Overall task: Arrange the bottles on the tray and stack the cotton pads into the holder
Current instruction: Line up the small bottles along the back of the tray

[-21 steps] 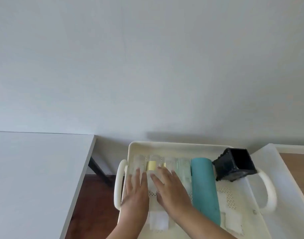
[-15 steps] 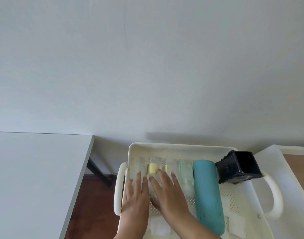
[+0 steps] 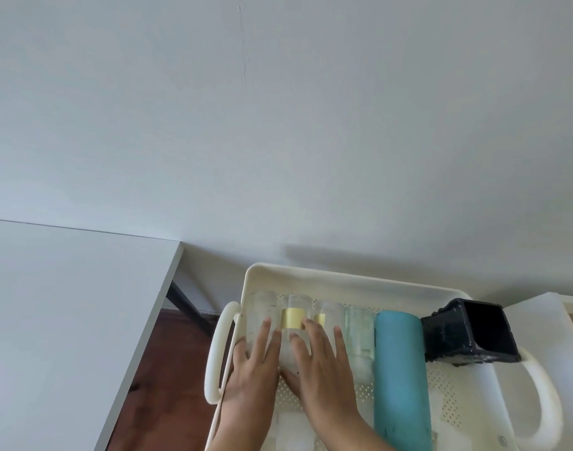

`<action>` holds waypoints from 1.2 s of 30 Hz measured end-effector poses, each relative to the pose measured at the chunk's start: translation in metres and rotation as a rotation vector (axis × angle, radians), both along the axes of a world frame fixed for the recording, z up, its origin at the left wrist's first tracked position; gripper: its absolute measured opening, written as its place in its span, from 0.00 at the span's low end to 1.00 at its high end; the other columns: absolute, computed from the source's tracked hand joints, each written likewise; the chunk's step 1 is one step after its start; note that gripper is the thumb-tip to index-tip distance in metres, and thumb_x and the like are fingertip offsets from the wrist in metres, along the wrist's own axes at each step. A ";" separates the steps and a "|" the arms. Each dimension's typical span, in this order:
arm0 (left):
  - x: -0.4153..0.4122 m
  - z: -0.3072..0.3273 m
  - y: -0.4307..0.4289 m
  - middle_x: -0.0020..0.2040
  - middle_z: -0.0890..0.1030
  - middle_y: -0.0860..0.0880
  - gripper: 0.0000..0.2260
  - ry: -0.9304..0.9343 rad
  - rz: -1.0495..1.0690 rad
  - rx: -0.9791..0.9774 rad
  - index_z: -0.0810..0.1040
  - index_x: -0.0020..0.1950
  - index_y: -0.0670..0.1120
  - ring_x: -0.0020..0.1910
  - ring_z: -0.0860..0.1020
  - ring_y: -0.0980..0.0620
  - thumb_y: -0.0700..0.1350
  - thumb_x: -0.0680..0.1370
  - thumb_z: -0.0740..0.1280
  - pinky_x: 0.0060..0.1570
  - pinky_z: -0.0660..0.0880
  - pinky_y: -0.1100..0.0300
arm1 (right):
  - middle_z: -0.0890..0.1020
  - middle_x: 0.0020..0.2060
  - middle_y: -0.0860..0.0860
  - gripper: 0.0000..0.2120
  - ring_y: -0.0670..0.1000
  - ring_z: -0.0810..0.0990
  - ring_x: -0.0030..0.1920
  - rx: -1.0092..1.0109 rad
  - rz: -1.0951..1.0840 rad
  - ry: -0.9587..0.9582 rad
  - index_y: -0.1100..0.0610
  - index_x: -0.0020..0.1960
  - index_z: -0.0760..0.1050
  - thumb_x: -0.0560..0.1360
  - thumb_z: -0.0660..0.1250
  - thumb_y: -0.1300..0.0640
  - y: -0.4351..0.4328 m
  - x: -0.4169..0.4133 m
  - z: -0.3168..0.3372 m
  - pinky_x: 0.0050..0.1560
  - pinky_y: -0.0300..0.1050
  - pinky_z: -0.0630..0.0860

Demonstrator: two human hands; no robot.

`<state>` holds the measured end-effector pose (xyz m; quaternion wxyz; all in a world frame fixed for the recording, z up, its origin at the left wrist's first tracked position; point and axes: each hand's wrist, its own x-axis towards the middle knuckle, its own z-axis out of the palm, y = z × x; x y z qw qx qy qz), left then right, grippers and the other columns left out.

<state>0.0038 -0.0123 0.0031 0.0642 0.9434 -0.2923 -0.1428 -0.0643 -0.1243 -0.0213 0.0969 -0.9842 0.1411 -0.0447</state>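
Note:
A cream perforated tray point(image 3: 343, 281) with loop handles holds several bottles lying side by side. From the left lie a clear bottle point(image 3: 262, 304), two clear bottles with gold bands point(image 3: 293, 315), a pale green bottle point(image 3: 359, 333) and a teal bottle point(image 3: 400, 372). My left hand point(image 3: 254, 369) rests flat on the leftmost bottles. My right hand point(image 3: 321, 366) lies flat, fingers spread, over the gold-banded bottles. A black square holder point(image 3: 467, 333) lies tipped on its side at the tray's right. White cotton pads point(image 3: 439, 398) lie on the tray floor, partly hidden by my arms.
A white table top point(image 3: 67, 320) stands to the left, with a gap showing dark wood floor point(image 3: 168, 369) between it and the tray. A white surface edge point(image 3: 558, 323) borders the tray on the right. A plain wall rises behind.
The view has shifted slightly, so the tray sits a little further right. Both hands stay flat on the left bottles, nudged slightly toward the tray's far edge.

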 end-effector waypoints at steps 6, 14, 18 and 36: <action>-0.004 0.003 0.002 0.80 0.41 0.57 0.28 -0.014 0.038 -0.095 0.48 0.80 0.54 0.76 0.57 0.47 0.44 0.83 0.56 0.67 0.69 0.59 | 0.79 0.63 0.59 0.36 0.56 0.77 0.65 0.026 0.005 -0.008 0.56 0.62 0.70 0.60 0.81 0.49 -0.002 0.001 -0.001 0.71 0.59 0.59; -0.002 0.026 -0.008 0.67 0.77 0.39 0.22 -0.035 0.070 -0.286 0.76 0.66 0.37 0.65 0.76 0.38 0.38 0.73 0.74 0.61 0.75 0.41 | 0.79 0.63 0.56 0.29 0.54 0.82 0.58 0.276 -0.074 -0.131 0.58 0.62 0.77 0.62 0.78 0.59 -0.010 0.002 0.027 0.48 0.43 0.82; 0.006 0.037 -0.016 0.60 0.81 0.39 0.25 -0.120 -0.001 -0.377 0.77 0.58 0.38 0.57 0.80 0.41 0.34 0.64 0.80 0.51 0.82 0.46 | 0.77 0.64 0.51 0.25 0.50 0.78 0.64 0.349 -0.058 -0.183 0.58 0.66 0.74 0.69 0.73 0.60 -0.018 0.006 0.045 0.54 0.35 0.76; 0.097 0.074 -0.032 0.71 0.72 0.49 0.24 0.153 -0.090 -0.245 0.68 0.73 0.45 0.62 0.76 0.49 0.45 0.77 0.67 0.59 0.75 0.52 | 0.67 0.72 0.47 0.29 0.49 0.72 0.67 0.474 0.007 -0.090 0.51 0.77 0.59 0.79 0.65 0.55 -0.066 0.059 0.053 0.61 0.39 0.70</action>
